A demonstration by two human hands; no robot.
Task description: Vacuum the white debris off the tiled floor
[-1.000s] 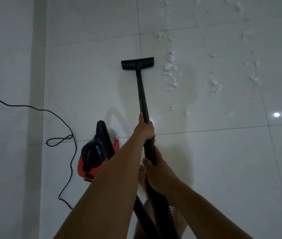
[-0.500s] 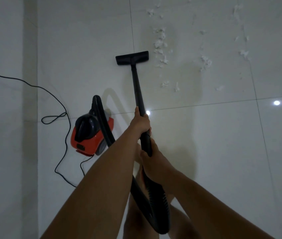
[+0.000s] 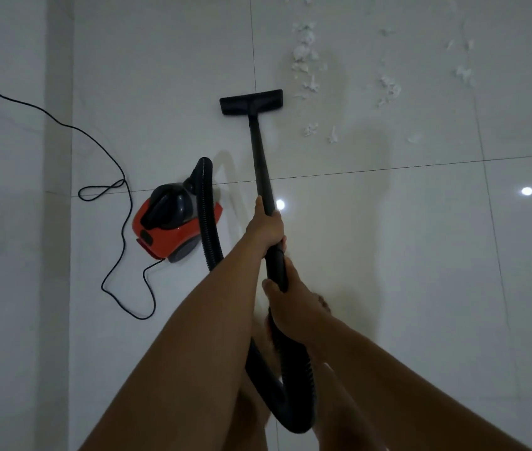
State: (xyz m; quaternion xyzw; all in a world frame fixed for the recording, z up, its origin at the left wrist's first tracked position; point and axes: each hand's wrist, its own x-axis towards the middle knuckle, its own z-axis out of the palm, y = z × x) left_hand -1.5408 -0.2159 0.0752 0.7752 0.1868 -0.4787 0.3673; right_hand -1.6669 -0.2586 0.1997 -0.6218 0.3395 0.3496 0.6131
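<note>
floor: glossy pale tiles, thin grout lines; light: dim, two bright reflections; left: greyer band

Both bare arms reach forward and down, close together. The left hand grips the vacuum wand farther out, with its thumb laid along the tube. The right hand wraps the wand just behind it, nearer the body.

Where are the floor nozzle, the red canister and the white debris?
floor nozzle [image 3: 251, 104]: head view, middle of the black head.
red canister [image 3: 178, 237]: head view, red side shell.
white debris [image 3: 300, 55]: head view, large clump beyond the nozzle, rightward.
</note>
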